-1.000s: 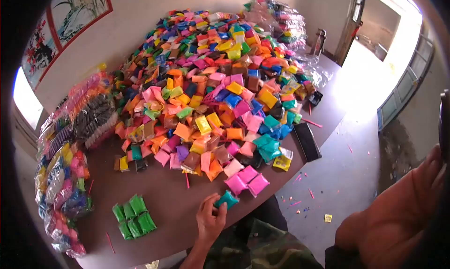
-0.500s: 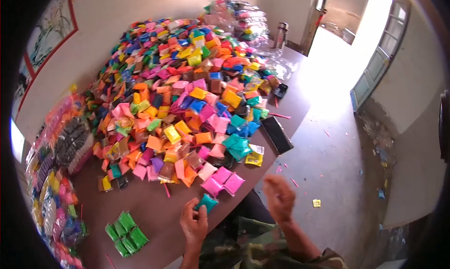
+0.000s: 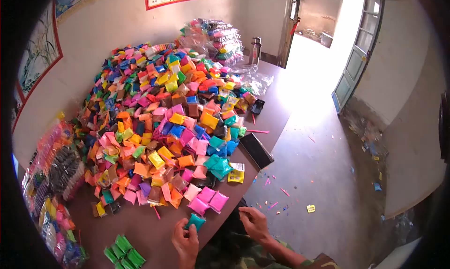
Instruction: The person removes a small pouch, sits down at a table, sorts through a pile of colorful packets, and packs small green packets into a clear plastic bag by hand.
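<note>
My left hand [image 3: 185, 238] is closed on a small teal packet [image 3: 195, 221], holding it by the side near the table's front edge. To the right, past that edge and over my lap, my right hand [image 3: 254, 223] has its fingers half bent and pointing left, with nothing visible in them. Just beyond the teal packet lies a group of bright pink packets [image 3: 208, 200]. A cluster of green packets [image 3: 124, 253] lies to the left of my left hand.
A large heap of coloured packets [image 3: 154, 109] covers much of the brown table [image 3: 225, 222]. A black phone-like slab [image 3: 256, 151] and a yellow packet [image 3: 236, 173] lie near the right edge. Clear bags of packets [image 3: 54, 208] stand at left; a flask [image 3: 255, 51] stands behind.
My right hand has moved left and down, closer to the teal packet. My left hand still holds that packet. The camera view has shifted, showing more of the back wall.
</note>
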